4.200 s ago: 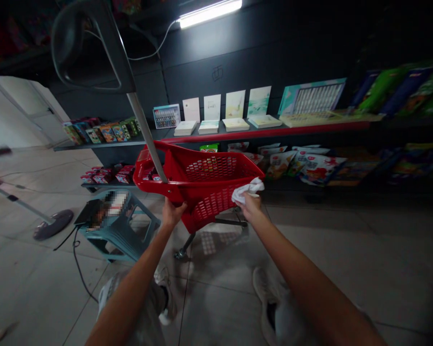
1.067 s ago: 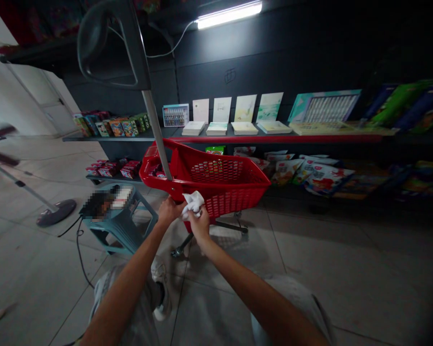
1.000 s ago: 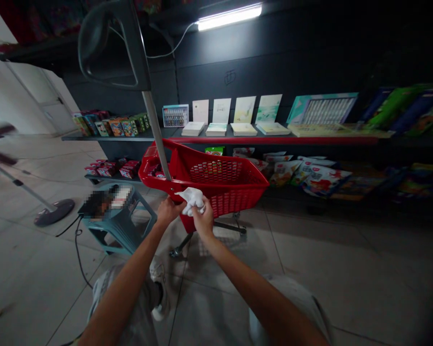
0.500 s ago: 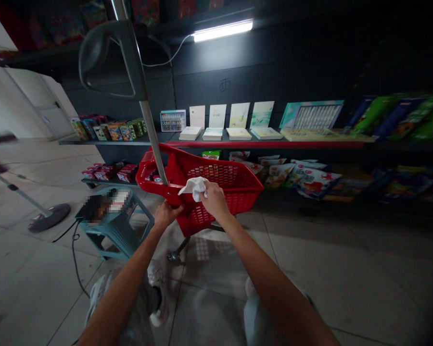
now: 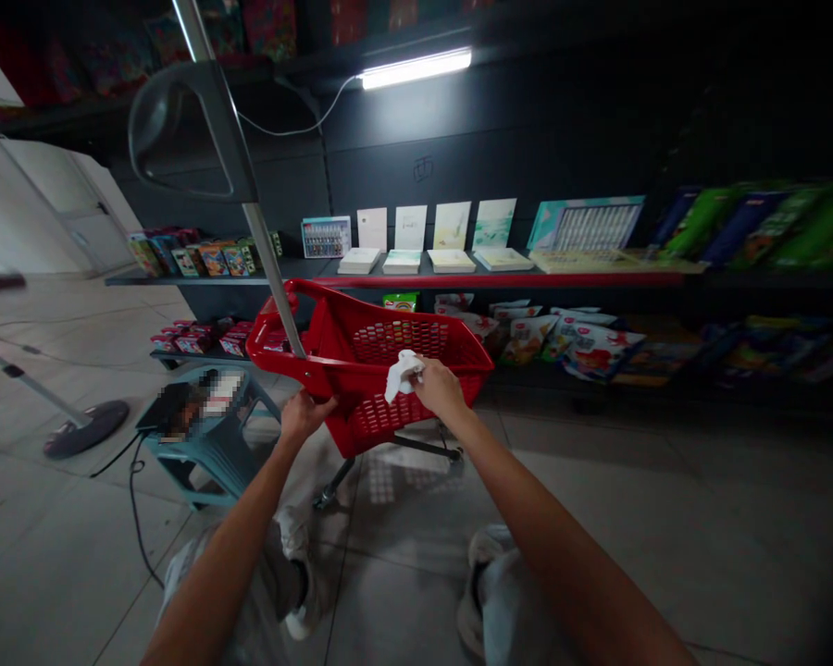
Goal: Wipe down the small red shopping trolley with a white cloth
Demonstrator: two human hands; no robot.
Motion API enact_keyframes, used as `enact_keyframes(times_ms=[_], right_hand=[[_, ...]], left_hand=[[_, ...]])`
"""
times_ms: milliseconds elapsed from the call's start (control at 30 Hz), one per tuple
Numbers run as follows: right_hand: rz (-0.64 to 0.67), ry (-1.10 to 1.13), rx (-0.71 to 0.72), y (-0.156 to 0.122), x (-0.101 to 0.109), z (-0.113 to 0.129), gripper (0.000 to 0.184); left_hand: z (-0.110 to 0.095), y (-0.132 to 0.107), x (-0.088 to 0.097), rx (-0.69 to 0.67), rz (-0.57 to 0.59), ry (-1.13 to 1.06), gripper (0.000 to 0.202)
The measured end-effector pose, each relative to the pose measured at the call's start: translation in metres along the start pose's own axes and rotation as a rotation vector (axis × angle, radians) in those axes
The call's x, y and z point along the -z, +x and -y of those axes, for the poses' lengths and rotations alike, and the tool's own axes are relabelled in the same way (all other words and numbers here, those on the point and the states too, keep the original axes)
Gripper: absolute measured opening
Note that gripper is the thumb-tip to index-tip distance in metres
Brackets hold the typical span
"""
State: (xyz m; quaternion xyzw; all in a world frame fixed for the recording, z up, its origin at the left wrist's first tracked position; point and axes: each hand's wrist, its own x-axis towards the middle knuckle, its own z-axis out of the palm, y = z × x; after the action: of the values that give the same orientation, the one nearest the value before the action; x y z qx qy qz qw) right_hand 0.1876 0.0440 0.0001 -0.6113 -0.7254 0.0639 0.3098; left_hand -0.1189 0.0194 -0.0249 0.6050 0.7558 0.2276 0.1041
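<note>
- White cloth: clamped in the right hand, its loose end hanging left and down from the fingertips.
- Red cart: behind the cloth, long axis running left to right, nose pointing rightward past the right hand.
- Left hand: thumb against the cart's near side (whether its fingers grip, I cannot tell).
- Stool: left of the left hand, on grey tiled floor.
- Stocked shelf: beyond both hands, under a lit tube lamp.

Lit tube light, dark wall, grey tiled floor, plastic stool, pale door
</note>
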Motion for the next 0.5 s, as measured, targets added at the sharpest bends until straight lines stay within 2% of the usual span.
enact_keyframes(times_ms=[133,300,500], right_hand=[[-0.009,-0.088,-0.014,-0.002,0.014,-0.030,0.045],[-0.020,-0.178,-0.109,-0.008,0.031,-0.067,0.040],[0.006,-0.228,-0.142,-0.021,0.043,-0.085,0.039]], left_hand=[[0.004,0.005,0.005,0.003,-0.002,-0.005,0.058],[0.012,0.011,0.008,0.046,-0.024,0.022,0.066],[0.017,0.013,0.021,0.087,-0.021,-0.001,0.067]])
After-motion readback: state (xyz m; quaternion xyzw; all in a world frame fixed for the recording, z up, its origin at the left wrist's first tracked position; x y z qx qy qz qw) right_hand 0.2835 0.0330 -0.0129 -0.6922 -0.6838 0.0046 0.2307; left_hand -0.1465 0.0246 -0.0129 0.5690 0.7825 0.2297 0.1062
